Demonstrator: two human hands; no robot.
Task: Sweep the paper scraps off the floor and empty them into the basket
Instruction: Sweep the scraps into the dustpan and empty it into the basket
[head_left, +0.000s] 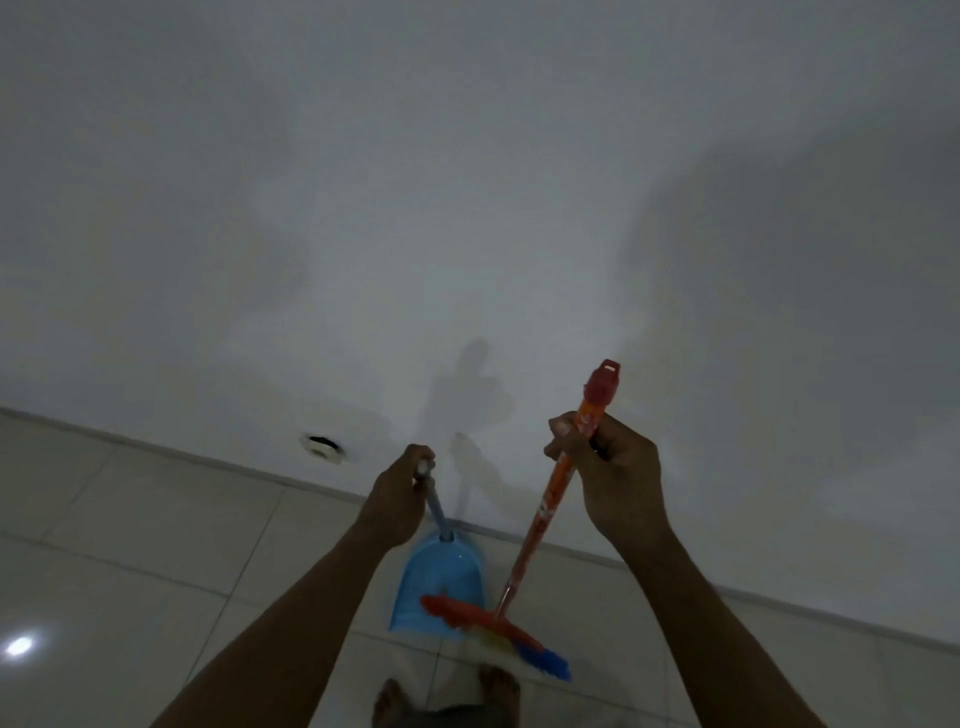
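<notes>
Paper scraps: none made out with certainty. A pale patch under the broom head, below and between the hands, may be scraps or pale bristles; cannot tell. Basket not in view.

Right hand: fingers curled round the broom handle, just below its red cap. This high grip is judged to give reach and leverage for short strokes while standing.

Left hand: wrapped over the top end of the dustpan handle, which leans toward the person. Judged purpose: to pin the pan in place against the broom's push.

Below the left hand: dustpan, blue, smooth moulded plastic, shovel-shaped with a rounded back. Socket end lies toward the wall, open lip toward the person. The lip appears to sit on the floor; contact not certain.

Below the right hand: the handle is thin, straight and glossy, orange with a printed pattern; the cap has a hanging slot. Broom head is an orange-red bar lying across the pan's lip, its far end beyond the pan. Bristles are blue there, soft-looking, splayed low.

Farther out: floor of pale glossy tiles with thin grout lines. Wall is white and matt, beyond both hands, with a round fitting low on it, left of the left hand. Bare feet are nearest the person.
</notes>
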